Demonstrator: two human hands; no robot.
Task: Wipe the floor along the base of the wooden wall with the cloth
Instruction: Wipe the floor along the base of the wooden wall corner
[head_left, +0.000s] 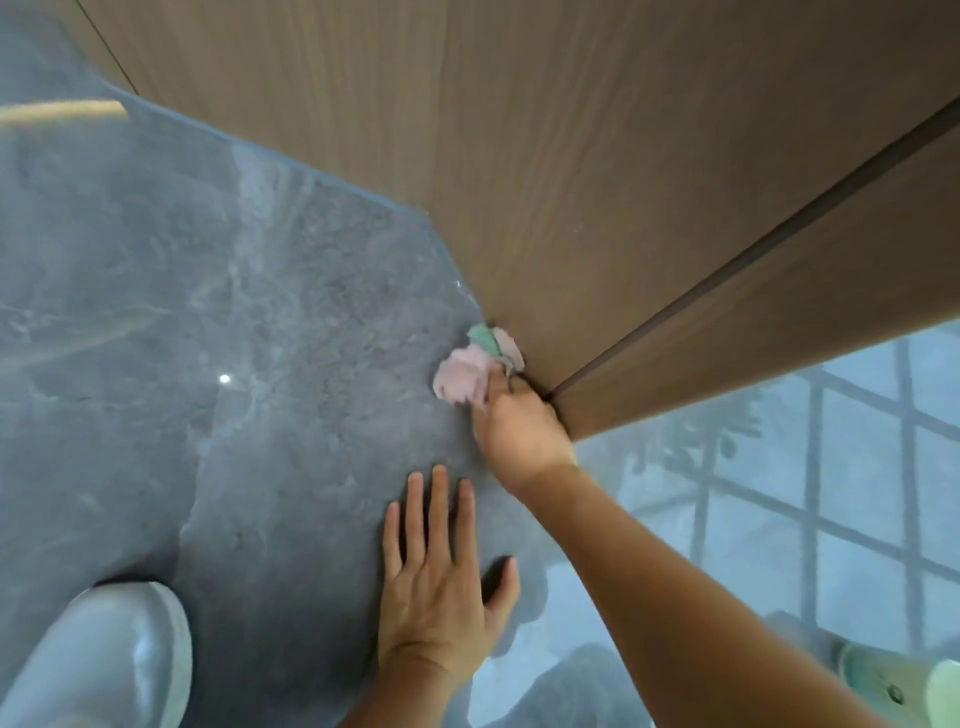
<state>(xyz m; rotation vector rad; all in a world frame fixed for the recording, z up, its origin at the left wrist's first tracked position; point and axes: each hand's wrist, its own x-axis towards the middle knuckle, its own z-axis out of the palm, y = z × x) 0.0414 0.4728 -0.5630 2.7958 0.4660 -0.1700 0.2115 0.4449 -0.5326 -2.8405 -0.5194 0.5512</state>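
A crumpled pink and green cloth lies on the glossy grey stone floor, pressed right against the bottom edge of the wooden wall. My right hand is shut on the cloth's near end, knuckles touching the wall where a dark vertical groove meets the floor. My left hand rests flat on the floor nearer to me, fingers spread, holding nothing.
The wall's base runs diagonally from upper left to the middle right. A grey shoe stands at the lower left. A green item sits at the lower right corner. The floor at the right reflects a window grid.
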